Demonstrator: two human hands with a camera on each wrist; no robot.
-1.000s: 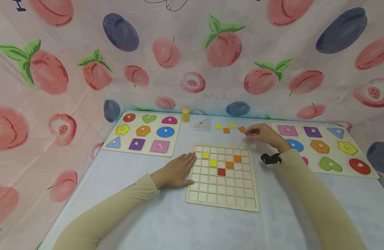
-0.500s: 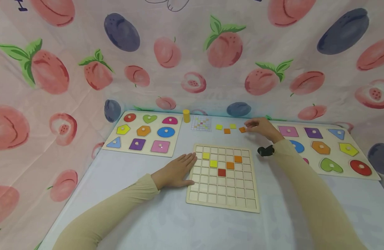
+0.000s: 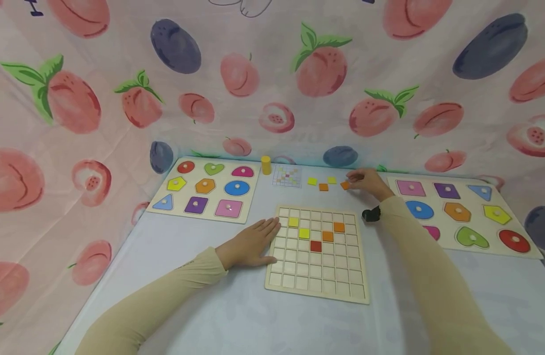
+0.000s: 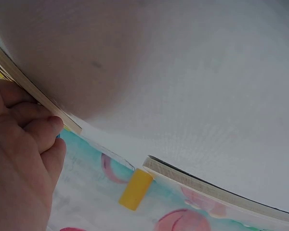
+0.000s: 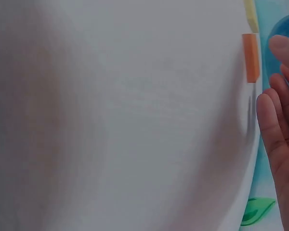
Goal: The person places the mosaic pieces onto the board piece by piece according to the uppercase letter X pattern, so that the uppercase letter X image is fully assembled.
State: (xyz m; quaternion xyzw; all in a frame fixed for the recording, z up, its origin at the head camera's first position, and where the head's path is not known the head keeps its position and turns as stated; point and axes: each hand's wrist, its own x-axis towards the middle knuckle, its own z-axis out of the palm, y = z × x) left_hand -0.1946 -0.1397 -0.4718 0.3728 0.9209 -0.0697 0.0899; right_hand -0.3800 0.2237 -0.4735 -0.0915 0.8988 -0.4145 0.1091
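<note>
A wooden grid board point(image 3: 315, 282) lies flat on the white table, with two yellow tiles, two orange tiles and one red tile point(image 3: 316, 246) in its cells. My left hand point(image 3: 249, 245) rests with fingers extended at the board's left edge, fingertips on the frame. Farther back, my right hand point(image 3: 369, 182) is over the table, its fingertips right at a loose orange tile point(image 3: 345, 185). In the right wrist view this orange tile point(image 5: 251, 57) lies flat, with the thumb and fingers spread apart beside it. To its left are two yellow tiles and another orange tile point(image 3: 323, 187).
A small printed grid card point(image 3: 287, 176) and a yellow cylinder point(image 3: 265, 165) are at the back. Knobbed shape puzzle boards flank the grid, one at left point(image 3: 210, 212) and one at right point(image 3: 436, 234). A fruit-patterned cloth point(image 3: 277, 64) hangs behind the table.
My right hand has shifted slightly left and back, bringing its fingertips closer over the orange tile. The left hand and the tiles on the board have stayed put.
</note>
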